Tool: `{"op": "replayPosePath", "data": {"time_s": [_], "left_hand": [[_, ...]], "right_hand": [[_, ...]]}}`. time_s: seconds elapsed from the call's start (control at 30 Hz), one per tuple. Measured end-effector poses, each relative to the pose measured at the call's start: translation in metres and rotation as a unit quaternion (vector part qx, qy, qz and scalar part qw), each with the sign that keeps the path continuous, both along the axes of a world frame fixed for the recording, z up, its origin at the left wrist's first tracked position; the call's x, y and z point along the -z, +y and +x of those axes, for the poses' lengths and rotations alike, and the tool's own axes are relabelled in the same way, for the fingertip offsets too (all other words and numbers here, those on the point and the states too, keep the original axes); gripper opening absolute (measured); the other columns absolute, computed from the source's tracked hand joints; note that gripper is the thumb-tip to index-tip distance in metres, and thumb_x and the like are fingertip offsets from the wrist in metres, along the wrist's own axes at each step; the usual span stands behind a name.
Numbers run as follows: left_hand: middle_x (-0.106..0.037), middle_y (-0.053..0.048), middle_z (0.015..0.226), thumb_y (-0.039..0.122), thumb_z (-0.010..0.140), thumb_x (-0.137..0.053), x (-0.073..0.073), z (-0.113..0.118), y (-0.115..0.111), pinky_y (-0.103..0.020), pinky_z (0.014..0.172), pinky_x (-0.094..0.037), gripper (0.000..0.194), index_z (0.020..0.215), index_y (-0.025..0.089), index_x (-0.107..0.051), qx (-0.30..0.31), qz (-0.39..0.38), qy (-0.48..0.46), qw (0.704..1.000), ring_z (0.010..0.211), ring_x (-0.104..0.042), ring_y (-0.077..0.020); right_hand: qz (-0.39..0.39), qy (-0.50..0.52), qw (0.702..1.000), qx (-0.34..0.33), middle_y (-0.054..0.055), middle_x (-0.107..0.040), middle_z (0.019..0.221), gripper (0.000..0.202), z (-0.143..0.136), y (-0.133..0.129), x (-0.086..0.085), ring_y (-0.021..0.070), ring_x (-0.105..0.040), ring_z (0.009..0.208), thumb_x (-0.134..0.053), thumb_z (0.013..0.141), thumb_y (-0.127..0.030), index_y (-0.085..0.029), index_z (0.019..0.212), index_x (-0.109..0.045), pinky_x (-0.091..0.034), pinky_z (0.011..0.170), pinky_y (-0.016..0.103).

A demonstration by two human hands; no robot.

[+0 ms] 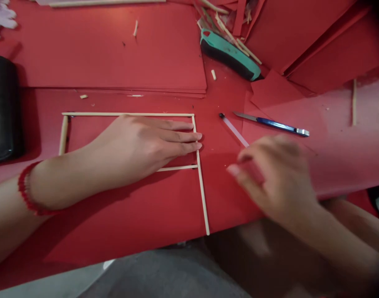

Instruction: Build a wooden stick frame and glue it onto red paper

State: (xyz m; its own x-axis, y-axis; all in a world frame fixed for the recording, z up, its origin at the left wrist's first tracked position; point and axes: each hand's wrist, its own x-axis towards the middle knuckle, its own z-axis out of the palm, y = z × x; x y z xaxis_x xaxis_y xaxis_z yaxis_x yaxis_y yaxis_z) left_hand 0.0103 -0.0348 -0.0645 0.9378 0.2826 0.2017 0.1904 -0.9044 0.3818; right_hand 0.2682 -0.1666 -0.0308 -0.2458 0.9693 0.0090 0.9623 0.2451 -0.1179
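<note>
My left hand (139, 140) lies flat, fingers stretched out, over a frame of thin pale wooden sticks. Its fingertips rest on the right-hand stick (202, 194), which runs down to the table's near edge. The top stick (130, 114) passes just beyond the hand, and a short left stick (63, 134) shows near the forearm. Part of a lower stick (178, 168) is covered by the hand. My right hand (273, 174) is blurred, fingers loosely curled, beside a thin white stick with a black tip (235, 131). Whether it grips anything is unclear.
A blue craft knife (279, 126) lies blade out beyond my right hand. Farther back are a teal-and-black cutter (229, 56), stick scraps and red card sheets (114, 49). A black object (4, 107) stands at left. The red table's near edge (139, 253) runs below.
</note>
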Motion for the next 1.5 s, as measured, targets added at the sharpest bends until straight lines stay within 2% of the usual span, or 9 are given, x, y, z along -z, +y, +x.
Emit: {"op": "replayPosePath", "data": {"time_s": [0.1, 0.2, 0.33, 0.5, 0.67, 0.8, 0.93, 1.23, 1.5], "left_hand": [[-0.072, 0.003, 0.135, 0.034, 0.105, -0.051, 0.004, -0.001, -0.002, -0.041, 0.115, -0.051, 0.035, 0.137, 0.037, -0.066, -0.006, 0.03, 0.006, 1.0, 0.135, -0.062, -0.0255], [-0.072, 0.0, 0.135, 0.027, 0.107, -0.048, 0.009, 0.003, -0.004, -0.042, 0.115, -0.049, 0.035, 0.137, 0.031, -0.066, -0.001, 0.094, -0.003, 0.996, 0.139, -0.058, -0.0269], [-0.076, -0.007, 0.122, 0.025, 0.107, -0.048, 0.007, 0.019, -0.006, -0.044, 0.103, -0.054, 0.03, 0.128, 0.021, -0.068, -0.001, 0.188, -0.022, 0.982, 0.122, -0.065, -0.0281], [-0.072, -0.008, 0.091, 0.023, 0.104, -0.048, -0.019, 0.039, -0.016, -0.038, 0.082, -0.055, 0.025, 0.092, 0.019, -0.07, -0.016, 0.224, -0.023, 0.974, 0.091, -0.067, -0.0233], [-0.071, -0.005, 0.085, 0.016, 0.105, -0.041, -0.04, 0.054, -0.046, -0.031, 0.063, -0.048, 0.027, 0.095, 0.019, -0.066, -0.067, 0.167, -0.056, 0.982, 0.073, -0.063, -0.018], [-0.074, -0.004, 0.089, 0.019, 0.106, -0.046, -0.048, 0.062, -0.068, -0.031, 0.065, -0.051, 0.024, 0.097, 0.021, -0.068, -0.112, 0.098, -0.118, 0.982, 0.076, -0.067, -0.0178], [-0.075, -0.002, 0.089, 0.022, 0.106, -0.05, -0.052, 0.064, -0.081, -0.03, 0.069, -0.053, 0.021, 0.096, 0.025, -0.068, -0.156, 0.05, -0.15, 0.975, 0.078, -0.069, -0.0168], [-0.068, -0.001, 0.078, 0.014, 0.099, -0.056, -0.043, 0.068, -0.088, -0.027, 0.062, -0.043, 0.017, 0.086, 0.019, -0.066, -0.198, -0.019, -0.136, 0.97, 0.069, -0.06, -0.0143], [-0.065, 0.001, 0.072, 0.012, 0.093, -0.057, -0.048, 0.063, -0.085, -0.026, 0.057, -0.036, 0.017, 0.08, 0.019, -0.064, -0.198, -0.112, -0.101, 0.968, 0.064, -0.056, -0.0132]], "right_hand": [[-0.005, -0.003, 1.0, -0.018, 0.006, -0.058, 0.074, 0.031, -0.04, -0.016, 0.001, 0.0222, -0.053, 0.073, -0.058, 0.096, -0.045, -0.02, 0.078, -0.059, -0.036, 0.072, 0.035], [-0.031, -0.043, 0.999, 0.01, 0.006, -0.059, 0.073, 0.017, -0.062, -0.022, 0.002, 0.0192, -0.052, 0.064, -0.055, 0.094, -0.028, -0.017, 0.081, -0.061, -0.031, 0.061, 0.032], [-0.036, -0.095, 0.994, 0.031, 0.007, -0.063, 0.077, 0.016, -0.059, -0.018, 0.005, 0.0155, -0.049, 0.054, -0.047, 0.09, -0.012, -0.014, 0.09, -0.063, -0.018, 0.049, 0.031], [0.008, -0.114, 0.992, 0.054, 0.006, -0.064, 0.076, 0.021, -0.034, -0.01, -0.006, 0.0138, -0.045, 0.049, -0.042, 0.095, -0.015, -0.015, 0.103, -0.061, -0.016, 0.05, 0.031], [0.033, -0.072, 0.994, 0.071, 0.002, -0.059, 0.063, 0.022, -0.021, -0.01, -0.03, 0.0138, -0.042, 0.049, -0.042, 0.097, -0.012, -0.018, 0.099, -0.063, -0.014, 0.053, 0.032], [0.063, 0.016, 0.995, 0.072, 0.001, -0.061, 0.068, 0.03, -0.012, -0.013, -0.036, 0.013, -0.044, 0.055, -0.048, 0.105, -0.033, -0.019, 0.084, -0.064, -0.017, 0.056, 0.031], [0.074, 0.115, 0.99, 0.041, 0.0, -0.062, 0.072, 0.036, -0.005, -0.019, -0.037, 0.0126, -0.048, 0.063, -0.046, 0.107, -0.033, -0.019, 0.08, -0.064, -0.022, 0.059, 0.03], [0.023, 0.174, 0.983, 0.047, -0.002, -0.055, 0.068, 0.027, -0.009, -0.018, -0.034, 0.0107, -0.042, 0.06, -0.052, 0.099, -0.018, -0.019, 0.072, -0.053, -0.02, 0.06, 0.03], [-0.036, 0.3, 0.952, 0.051, -0.005, -0.042, 0.063, 0.033, -0.008, -0.017, -0.026, 0.0091, -0.036, 0.059, -0.056, 0.096, -0.012, -0.019, 0.066, -0.042, -0.02, 0.058, 0.031]]}}
